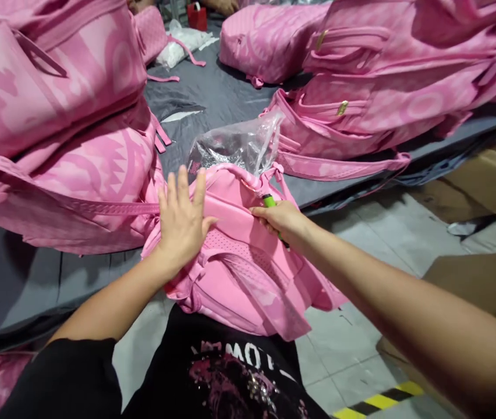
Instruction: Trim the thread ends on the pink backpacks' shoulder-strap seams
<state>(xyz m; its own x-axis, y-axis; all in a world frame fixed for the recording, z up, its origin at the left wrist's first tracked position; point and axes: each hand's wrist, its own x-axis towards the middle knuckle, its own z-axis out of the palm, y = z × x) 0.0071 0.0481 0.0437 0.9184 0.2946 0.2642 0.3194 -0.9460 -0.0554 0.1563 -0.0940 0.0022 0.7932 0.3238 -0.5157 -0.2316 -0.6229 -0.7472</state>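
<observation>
A pink backpack [234, 285] lies in front of me at the table's edge, its padded back panel and shoulder straps facing up. My left hand [181, 218] is flat against its left side, fingers stretched out. In my right hand [276, 220] is a green tool with a black end [269, 201], its exact kind hidden by the fingers. That hand is at the upper right of the backpack, by the top edge of the back panel. Just beyond the backpack sits a clear plastic bag [234, 142].
Stacked pink backpacks stand at left [73, 128] and right [388, 87] on the grey-covered table [187, 96]. A red object [197, 17] is at the back. Cardboard boxes [475, 180] and black-yellow floor tape [379, 401] lie on the right. Part of another person's hand [226, 6] shows at the top.
</observation>
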